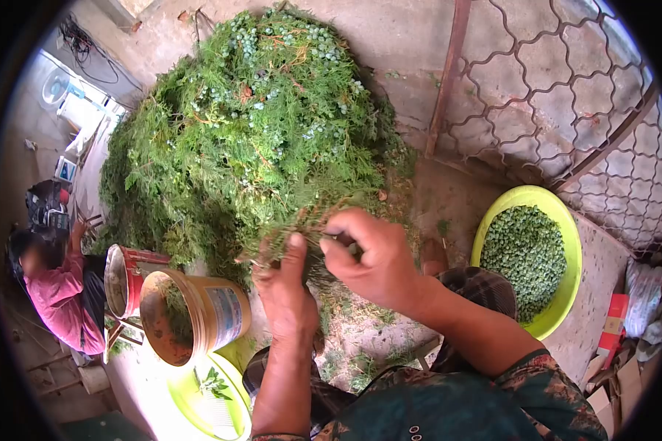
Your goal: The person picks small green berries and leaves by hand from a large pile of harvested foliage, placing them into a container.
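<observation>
My left hand (pixel 283 294) is closed around an evergreen sprig (pixel 301 229), its thumb pressed along the stems. The sprig is smeared by motion. Against its right side, my right hand (pixel 371 257) is curled with thumb and forefinger pinching at the stems; whether a berry sits between those fingertips cannot be made out. Just beyond both hands rises a large heap of cut evergreen branches (pixel 250 125), dotted with pale blue-green berries. To the right, a yellow-green basin (pixel 572 253) holds many loose green berries (pixel 524 253).
A tan bucket (pixel 232 312) with some greenery inside and a red bucket (pixel 118 283) stand at left. Below them is another yellow-green basin (pixel 180 393) with a leafy sprig. A person in a pink top (pixel 66 305) sits far left. Metal lattice (pixel 522 95) stands upper right.
</observation>
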Motion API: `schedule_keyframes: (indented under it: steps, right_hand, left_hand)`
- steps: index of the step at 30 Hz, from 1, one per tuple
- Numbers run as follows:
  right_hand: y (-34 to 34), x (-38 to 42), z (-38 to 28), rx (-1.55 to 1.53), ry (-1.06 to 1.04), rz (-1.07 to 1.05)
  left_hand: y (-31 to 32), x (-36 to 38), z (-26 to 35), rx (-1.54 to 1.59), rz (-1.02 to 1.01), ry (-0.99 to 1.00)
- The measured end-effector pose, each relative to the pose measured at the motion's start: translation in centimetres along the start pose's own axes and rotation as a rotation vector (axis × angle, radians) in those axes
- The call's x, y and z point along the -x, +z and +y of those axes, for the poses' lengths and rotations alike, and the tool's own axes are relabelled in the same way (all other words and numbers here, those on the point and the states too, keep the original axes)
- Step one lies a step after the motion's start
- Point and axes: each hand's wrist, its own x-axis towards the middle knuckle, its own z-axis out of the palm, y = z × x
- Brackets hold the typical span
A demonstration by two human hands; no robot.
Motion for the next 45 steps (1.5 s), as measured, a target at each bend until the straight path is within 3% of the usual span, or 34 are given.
schedule_keyframes:
  steps: [1, 2, 3, 5, 6, 7, 9, 11, 13, 17, 21, 23, 25, 27, 29, 30, 31, 33, 35, 37, 41, 45]
  right_hand:
    - [-0.1, -0.1, -0.1, -0.187, 0.094, 0.006]
    - [-1.2, -0.6, -1.1, -0.627, 0.467, -0.032]
    - [-2.1, -1.0, -1.2, -0.629, 0.464, -0.041]
    - [-3.4, -1.6, -1.2, -1.229, 0.690, -0.041]
    - [-3.6, -1.7, -1.7, -1.166, 0.731, -0.040]
    - [-3.4, -1.8, -1.6, -1.163, 0.730, -0.036]
    - [-2.9, -1.7, -1.0, -0.836, 0.752, -0.171]
    - [-2.3, -1.1, -0.4, -0.798, 0.725, -0.186]
    - [-1.4, -0.8, 0.1, -0.302, 0.304, -0.110]
    - [-0.9, -0.3, 0.5, -0.058, 0.139, -0.044]
    - [-2.2, -1.3, -0.7, -0.205, 0.169, 0.059]
    - [-3.5, -1.9, -0.8, -0.362, 0.382, 0.136]
    - [-4.2, -2.4, -0.4, -0.326, 0.421, 0.137]
    - [-4.2, -2.4, 0.6, -0.124, 0.194, 0.042]
    - [-3.9, -1.8, 0.8, -0.113, 0.166, 0.023]
    - [-3.7, -1.7, 0.7, -0.114, 0.133, -0.090]
    - [-3.6, -1.5, 0.6, -0.115, 0.096, -0.201]
    - [-3.2, -0.9, 0.4, 0.000, 0.064, -0.307]
    - [-2.9, -0.6, 0.2, 0.119, 0.030, -0.419]
    - [-2.5, -0.6, 0.0, 0.274, 0.012, -0.547]
    - [-1.2, 0.4, 0.5, 0.115, 0.082, -0.346]
    - [-0.6, 0.9, 1.0, 0.091, 0.047, -0.331]
  left_hand:
    - [-0.7, -0.5, -0.2, -0.019, 0.047, -0.045]
    - [-1.1, -1.1, -0.4, -0.096, 0.284, -0.106]
    - [-1.1, -1.2, -0.3, -0.093, 0.290, -0.100]
    - [-1.1, -1.2, -0.1, -0.086, 0.270, -0.053]
    - [-1.0, -1.0, -0.1, 0.048, 0.149, 0.010]
    - [-1.1, -0.9, -0.1, 0.049, 0.144, 0.007]
    - [-1.4, -0.8, -0.1, 0.145, 0.058, -0.033]
    - [-1.5, -0.6, -0.1, 0.102, 0.058, -0.042]
    - [-1.3, -0.5, -0.1, 0.097, 0.011, 0.015]
    - [-1.6, -0.5, -0.2, 0.045, -0.036, 0.051]
    - [-1.6, -0.1, 1.0, -0.346, -0.123, 0.182]
    - [-2.2, -0.5, 1.4, -0.515, -0.199, 0.267]
    - [-3.2, -0.8, 1.4, -0.541, -0.552, 0.443]
    - [-3.5, -0.4, 1.8, -0.571, -0.524, 0.409]
    - [-4.9, -1.2, 2.3, -0.982, -0.656, 0.720]
    - [-5.2, -0.8, 2.8, -0.904, -0.669, 0.589]
    - [-5.1, -0.8, 2.8, -0.910, -0.671, 0.589]
    - [-4.9, -0.7, 2.7, -0.650, -0.533, 0.375]
    - [-5.7, -1.3, 2.3, -0.565, -0.617, 0.435]
    - [-3.9, -1.0, 2.1, -0.410, -0.360, 0.336]
    - [-4.2, -2.0, 0.7, -0.159, -0.371, 0.263]
    - [-2.4, -1.3, 0.0, -0.168, -0.174, 0.253]
